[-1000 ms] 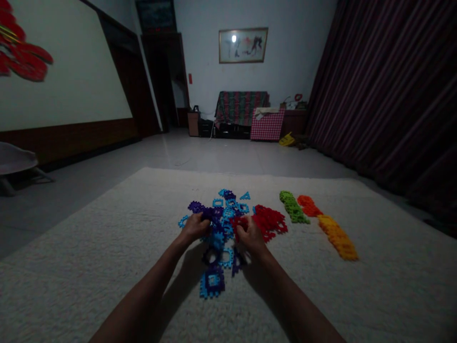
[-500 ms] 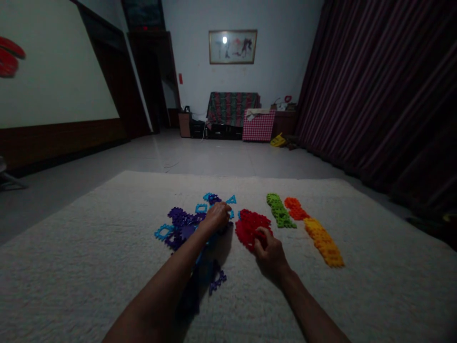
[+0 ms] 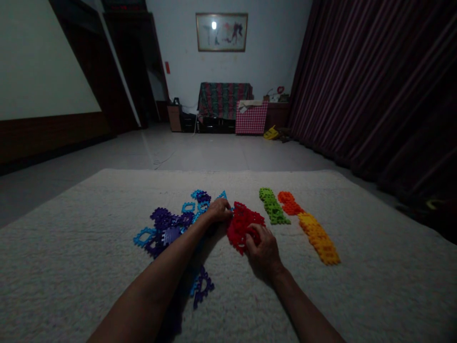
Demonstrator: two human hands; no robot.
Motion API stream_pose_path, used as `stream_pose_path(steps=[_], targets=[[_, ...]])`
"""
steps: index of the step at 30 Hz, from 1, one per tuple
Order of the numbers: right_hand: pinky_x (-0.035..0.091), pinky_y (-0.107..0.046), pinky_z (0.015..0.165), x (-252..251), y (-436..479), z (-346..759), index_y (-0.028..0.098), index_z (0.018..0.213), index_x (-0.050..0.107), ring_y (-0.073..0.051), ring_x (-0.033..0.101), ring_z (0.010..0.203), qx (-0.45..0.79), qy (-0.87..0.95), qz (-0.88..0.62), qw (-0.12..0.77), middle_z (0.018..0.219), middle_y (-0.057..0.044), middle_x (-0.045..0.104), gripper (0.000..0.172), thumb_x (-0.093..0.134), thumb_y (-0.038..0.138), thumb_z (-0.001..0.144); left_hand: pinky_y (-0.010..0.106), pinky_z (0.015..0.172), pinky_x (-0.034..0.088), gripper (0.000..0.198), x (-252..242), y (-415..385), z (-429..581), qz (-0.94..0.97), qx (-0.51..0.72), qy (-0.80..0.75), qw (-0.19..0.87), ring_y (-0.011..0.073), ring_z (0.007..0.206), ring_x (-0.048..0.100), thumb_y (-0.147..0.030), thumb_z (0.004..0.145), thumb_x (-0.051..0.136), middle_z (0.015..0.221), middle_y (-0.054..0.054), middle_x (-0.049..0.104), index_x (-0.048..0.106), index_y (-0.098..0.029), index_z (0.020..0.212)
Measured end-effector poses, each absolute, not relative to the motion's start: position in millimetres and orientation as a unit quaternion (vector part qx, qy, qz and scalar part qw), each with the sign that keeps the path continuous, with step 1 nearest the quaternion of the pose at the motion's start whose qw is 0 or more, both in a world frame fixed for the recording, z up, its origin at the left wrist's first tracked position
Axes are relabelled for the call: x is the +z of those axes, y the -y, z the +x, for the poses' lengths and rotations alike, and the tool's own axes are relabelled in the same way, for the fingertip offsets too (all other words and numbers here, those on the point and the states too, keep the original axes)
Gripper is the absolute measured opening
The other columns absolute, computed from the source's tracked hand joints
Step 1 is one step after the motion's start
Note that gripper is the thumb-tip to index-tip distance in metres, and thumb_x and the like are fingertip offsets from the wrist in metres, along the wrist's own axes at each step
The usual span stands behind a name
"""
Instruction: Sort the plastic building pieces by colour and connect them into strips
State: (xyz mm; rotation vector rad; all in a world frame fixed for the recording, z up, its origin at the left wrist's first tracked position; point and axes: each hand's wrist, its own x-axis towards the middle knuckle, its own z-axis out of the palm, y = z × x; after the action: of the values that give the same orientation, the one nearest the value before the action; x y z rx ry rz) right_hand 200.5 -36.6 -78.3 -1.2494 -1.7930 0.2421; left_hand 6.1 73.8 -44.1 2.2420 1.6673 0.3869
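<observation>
A heap of red plastic puzzle tiles (image 3: 243, 223) lies on the cream rug (image 3: 357, 286). My right hand (image 3: 262, 250) rests on the heap's near edge, fingers curled on the tiles. My left hand (image 3: 219, 210) reaches across to the heap's far left edge, fingers bent against a red tile. Left of my hands lies a scatter of purple tiles (image 3: 167, 226) and light blue tiles (image 3: 143, 236). More blue and purple pieces (image 3: 202, 287) sit under my left forearm.
Right of the red heap lie a row of green tiles (image 3: 272, 206), orange tiles (image 3: 288, 203) and yellow tiles (image 3: 317, 237). Beyond the rug are grey floor, a covered sofa (image 3: 223, 105), a checked box (image 3: 251, 118) and dark curtains (image 3: 374, 85) at right.
Both hands left the blue and purple scatter and moved right to the red heap. The view shifted to the right, so the tiles sit further left in frame.
</observation>
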Motion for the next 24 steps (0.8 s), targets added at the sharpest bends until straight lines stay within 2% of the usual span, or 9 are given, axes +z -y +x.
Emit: stream_pose_path(steps=[4, 8, 10, 12, 14, 16, 20, 24], targets=[[0.048, -0.038, 0.085, -79, 36, 201, 0.02, 0.094, 0.062, -0.024, 0.062, 0.087, 0.128, 0.726, -0.502, 0.453, 0.093, -0.009, 0.069, 0.015, 0.053, 0.026, 0.083, 0.024, 0.069, 0.046, 0.024, -27, -70, -7, 0.759, 0.135, -0.614, 0.169, 0.0181, 0.078, 0.062, -0.028, 0.078, 0.055, 0.078, 0.004, 0.07, 0.074, -0.015, 0.084], [0.048, -0.038, 0.085, -77, 37, 200, 0.021, 0.094, 0.062, -0.024, 0.063, 0.088, 0.137, 0.723, -0.502, 0.453, 0.094, -0.009, 0.07, 0.016, 0.052, 0.027, 0.083, 0.026, 0.066, 0.044, 0.029, -3, -59, -37, 0.73, 0.109, -0.658, 0.15, 0.0191, 0.071, 0.062, -0.029, 0.08, 0.05, 0.069, 0.005, 0.067, 0.073, -0.013, 0.077], [0.048, -0.039, 0.084, -76, 37, 199, 0.02, 0.095, 0.062, -0.025, 0.063, 0.087, 0.136, 0.722, -0.51, 0.448, 0.094, -0.01, 0.07, 0.017, 0.052, 0.027, 0.084, 0.029, 0.074, 0.046, 0.026, 4, -50, -48, 0.718, 0.086, -0.678, 0.129, 0.0224, 0.081, 0.064, -0.027, 0.078, 0.052, 0.079, 0.008, 0.07, 0.074, -0.013, 0.08], [0.048, -0.039, 0.084, -75, 37, 199, 0.02, 0.095, 0.063, -0.025, 0.063, 0.087, 0.134, 0.72, -0.515, 0.445, 0.093, -0.01, 0.07, 0.018, 0.052, 0.028, 0.084, 0.033, 0.088, 0.046, 0.028, 2, -39, -50, 0.734, 0.075, -0.668, 0.095, 0.0259, 0.103, 0.061, -0.026, 0.078, 0.055, 0.103, 0.012, 0.07, 0.073, -0.016, 0.097], [0.048, -0.039, 0.084, -75, 37, 199, 0.019, 0.095, 0.063, -0.025, 0.063, 0.086, 0.133, 0.72, -0.514, 0.447, 0.092, -0.01, 0.07, 0.018, 0.052, 0.028, 0.084, 0.038, 0.103, 0.041, 0.042, -7, -28, -46, 0.779, 0.072, -0.619, 0.07, 0.0275, 0.124, 0.05, -0.027, 0.079, 0.058, 0.13, 0.012, 0.06, 0.064, -0.02, 0.12], [0.048, -0.038, 0.083, -76, 36, 200, 0.019, 0.095, 0.064, -0.024, 0.063, 0.086, 0.132, 0.721, -0.51, 0.45, 0.092, -0.01, 0.07, 0.018, 0.052, 0.028, 0.083, 0.044, 0.108, 0.037, 0.051, -20, -18, -38, 0.822, 0.058, -0.563, 0.071, 0.0287, 0.132, 0.042, -0.028, 0.081, 0.059, 0.141, 0.01, 0.05, 0.056, -0.025, 0.131], [0.049, -0.037, 0.082, -78, 36, 200, 0.018, 0.096, 0.064, -0.023, 0.063, 0.086, 0.136, 0.72, -0.502, 0.459, 0.093, -0.009, 0.07, 0.019, 0.052, 0.028, 0.084, 0.05, 0.104, 0.04, 0.033, -40, -8, -30, 0.847, 0.041, -0.528, 0.035, 0.0306, 0.131, 0.039, -0.029, 0.09, 0.048, 0.139, 0.008, 0.048, 0.063, -0.027, 0.119], [0.05, -0.037, 0.08, -79, 35, 200, 0.019, 0.094, 0.064, -0.023, 0.063, 0.083, 0.132, 0.718, -0.5, 0.465, 0.091, -0.009, 0.071, 0.019, 0.053, 0.028, 0.082, 0.052, 0.101, 0.042, 0.03, -42, -4, -50, 0.826, 0.049, -0.562, 0.004, 0.0329, 0.132, 0.038, -0.029, 0.09, 0.048, 0.141, 0.009, 0.046, 0.065, -0.026, 0.115]])
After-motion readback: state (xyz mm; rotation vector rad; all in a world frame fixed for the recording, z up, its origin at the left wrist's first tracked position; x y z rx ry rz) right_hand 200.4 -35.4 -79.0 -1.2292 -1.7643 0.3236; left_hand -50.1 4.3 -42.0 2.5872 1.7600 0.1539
